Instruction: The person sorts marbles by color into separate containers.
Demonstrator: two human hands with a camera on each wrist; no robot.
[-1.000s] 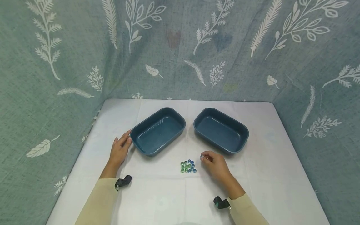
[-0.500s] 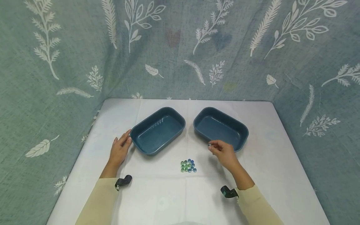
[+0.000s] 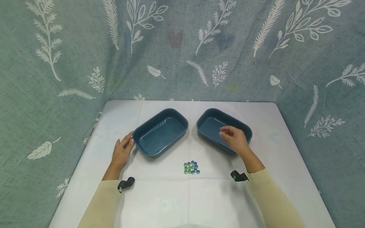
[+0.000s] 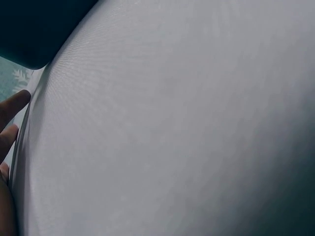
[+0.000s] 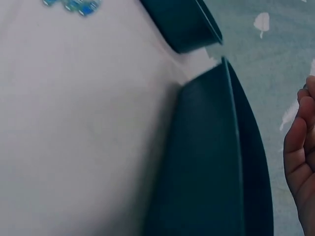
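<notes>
My right hand [image 3: 234, 139] is over the right-hand blue tray [image 3: 206, 130], pinching a small blue glass marble [image 3: 220, 130] between thumb and fingertips. In the right wrist view the same hand [image 5: 301, 147] shows at the right edge, above the tray's rim. My left hand [image 3: 122, 152] lies by the near left end of the other blue tray [image 3: 152, 155], its fingers extended and fingertips right at the rim. A cluster of green and blue glass marbles [image 3: 191, 167] sits on the white cloth in front of the trays.
A white cloth [image 3: 159, 196] covers the table. Patterned green-grey fabric [image 3: 176, 63] hangs at the back and sides. Both trays stand angled, with a narrow gap between them. Small black cameras [image 3: 239, 176] are strapped at the wrists.
The right hand has moved up and to the right with its marble, from beside the cluster to over the right tray. The left hand has stayed at the left tray.
</notes>
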